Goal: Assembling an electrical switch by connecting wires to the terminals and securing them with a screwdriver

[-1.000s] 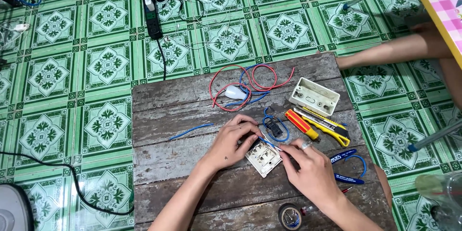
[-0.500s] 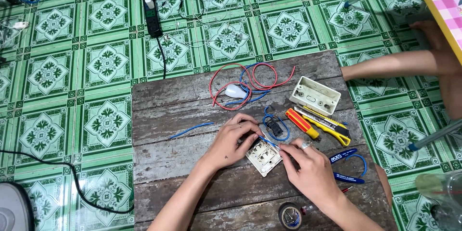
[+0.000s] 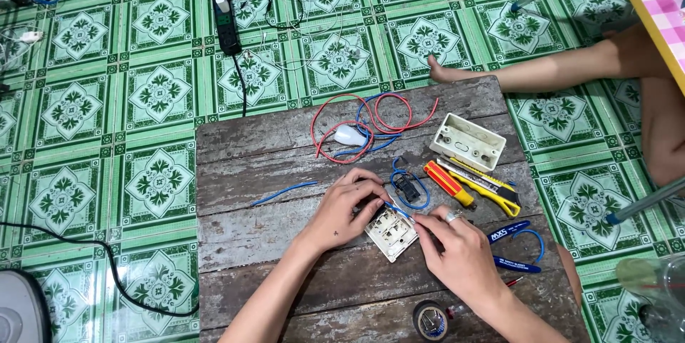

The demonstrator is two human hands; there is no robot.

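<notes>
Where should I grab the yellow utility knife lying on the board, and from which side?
Take the yellow utility knife by the middle of its long handle, coming from above, fingers across its narrow width. It lies flat on the wooden board, close beside the red-handled screwdriver.

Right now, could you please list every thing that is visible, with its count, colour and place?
wooden board: one, grey-brown, on green tiled floor
switch plate: one, white, between both hands
wire coil: red and blue, board top
bulb: one, white, inside coil
junction box: one, white, board right
screwdriver: one, red-orange
utility knife: one, yellow
pliers: one, blue handles
tape roll: one, black, board bottom
power strip: one, black, floor
left hand: on plate
right hand: pinching blue wire
</notes>
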